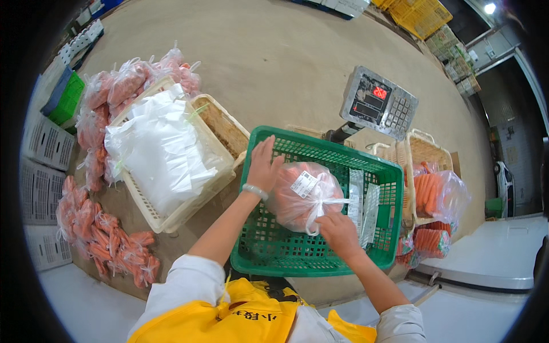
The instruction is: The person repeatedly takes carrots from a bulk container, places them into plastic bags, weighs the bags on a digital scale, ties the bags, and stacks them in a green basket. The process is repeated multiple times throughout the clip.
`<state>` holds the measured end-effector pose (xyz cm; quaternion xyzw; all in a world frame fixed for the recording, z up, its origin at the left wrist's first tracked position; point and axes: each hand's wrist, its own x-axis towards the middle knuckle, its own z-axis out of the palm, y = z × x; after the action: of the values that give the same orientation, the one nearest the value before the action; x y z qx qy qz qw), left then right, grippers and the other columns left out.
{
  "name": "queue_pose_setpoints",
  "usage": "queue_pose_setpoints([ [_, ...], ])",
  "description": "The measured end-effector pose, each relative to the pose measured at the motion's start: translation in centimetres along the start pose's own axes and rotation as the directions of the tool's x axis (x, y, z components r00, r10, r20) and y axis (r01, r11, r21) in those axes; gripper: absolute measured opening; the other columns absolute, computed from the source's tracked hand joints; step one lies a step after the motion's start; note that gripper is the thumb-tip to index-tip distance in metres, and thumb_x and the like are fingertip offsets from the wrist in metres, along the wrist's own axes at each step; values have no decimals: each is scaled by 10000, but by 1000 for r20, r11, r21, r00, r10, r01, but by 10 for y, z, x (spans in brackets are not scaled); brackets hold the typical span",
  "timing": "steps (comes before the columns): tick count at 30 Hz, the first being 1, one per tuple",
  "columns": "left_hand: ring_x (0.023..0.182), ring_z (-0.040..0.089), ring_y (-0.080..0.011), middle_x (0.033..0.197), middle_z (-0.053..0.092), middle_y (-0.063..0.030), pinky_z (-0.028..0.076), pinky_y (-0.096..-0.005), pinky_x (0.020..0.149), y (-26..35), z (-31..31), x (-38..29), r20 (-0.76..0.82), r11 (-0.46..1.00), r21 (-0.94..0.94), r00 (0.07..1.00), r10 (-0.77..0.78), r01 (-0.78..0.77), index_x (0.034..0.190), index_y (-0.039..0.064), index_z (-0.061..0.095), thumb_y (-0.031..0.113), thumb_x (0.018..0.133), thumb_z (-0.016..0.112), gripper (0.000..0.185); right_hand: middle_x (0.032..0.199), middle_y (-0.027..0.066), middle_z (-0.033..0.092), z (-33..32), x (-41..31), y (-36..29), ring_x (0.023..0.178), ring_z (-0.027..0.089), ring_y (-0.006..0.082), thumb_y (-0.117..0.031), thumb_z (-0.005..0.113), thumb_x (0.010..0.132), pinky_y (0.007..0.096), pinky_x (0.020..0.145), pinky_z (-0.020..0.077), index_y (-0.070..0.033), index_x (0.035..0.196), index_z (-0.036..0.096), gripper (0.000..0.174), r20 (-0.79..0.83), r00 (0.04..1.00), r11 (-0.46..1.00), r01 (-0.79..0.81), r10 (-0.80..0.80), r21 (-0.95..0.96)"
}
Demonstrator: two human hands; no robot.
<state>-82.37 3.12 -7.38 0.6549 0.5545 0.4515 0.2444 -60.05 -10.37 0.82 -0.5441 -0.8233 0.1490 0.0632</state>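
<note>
A clear plastic bag of carrots (pixel 285 206), tied in a knot at the top, lies in a green plastic crate (pixel 316 270). A white printed label (pixel 304 184) is stuck on the bag. My right hand (pixel 339 233) pinches the bag's tied end beside the knot. At the bag's upper left, my left hand (pixel 263 165) rests with fingers extended, its thumb apart, near the crate's left rim; whether it touches the bag is hard to tell. Strips of labels (pixel 356 195) lie along the right side of the crate's inside.
Behind the crate stands a scale display (pixel 379 103) with lit red digits. To the left, a cream crate (pixel 146 214) holds white plastic bags (pixel 163 150), with bagged carrots (pixel 96 124) on the floor around it. More carrots (pixel 429 195) sit in a cream basket (pixel 433 150) at right.
</note>
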Motion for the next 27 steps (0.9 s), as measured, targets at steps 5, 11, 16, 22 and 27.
queue_pose_setpoints([
  [5, 1043, 521, -318, 1088, 592, -133, 392, -388, 928, 22, -101, -107, 92, 980, -152, 986, 141, -126, 1035, 44, 611, 194, 868, 529, 240, 906, 101, 604, 17, -6, 24, 747, 582, 281, -94, 635, 712, 316, 578, 451, -48, 886, 617, 180, -237, 971, 954, 57, 15, 294],
  [11, 850, 583, -254, 881, 635, -95, 458, -340, 764, 30, -208, -251, 4, 979, -17, 979, -202, 202, 879, 61, 659, 179, 861, 551, 161, 620, -41, 466, 28, 9, 24, 440, 388, 40, -142, 567, 843, 198, 355, 265, -106, 800, 518, 75, -56, 807, 71, 18, 588, 997],
  [16, 688, 603, -239, 763, 633, -100, 474, -308, 632, 1, -288, -310, -192, 934, -57, 915, -356, 352, 833, 62, 666, 208, 857, 557, 184, 495, -64, 290, -16, 36, -9, 367, 235, 50, -227, 524, 858, 220, 327, 156, -158, 587, 374, 317, -19, 794, 13, 14, 608, 1000],
  [22, 640, 602, -272, 683, 620, -136, 468, -329, 633, -75, -406, -377, -284, 721, -23, 687, -668, 692, 754, 28, 624, 289, 872, 514, 307, 475, -74, 288, -100, 104, -150, 367, 226, 39, -300, 557, 894, 223, 338, 135, -175, 591, 372, 376, -485, 795, 429, 318, 366, 845],
  [27, 588, 571, -207, 673, 604, -88, 450, -325, 587, -155, -514, -421, -479, 765, -104, 642, -599, 636, 785, 12, 593, 217, 867, 519, 233, 511, -75, 349, -189, 172, -288, 369, 221, 10, -281, 517, 923, 212, 331, 149, -90, 828, 600, 228, -409, 790, 129, 396, 457, 909],
])
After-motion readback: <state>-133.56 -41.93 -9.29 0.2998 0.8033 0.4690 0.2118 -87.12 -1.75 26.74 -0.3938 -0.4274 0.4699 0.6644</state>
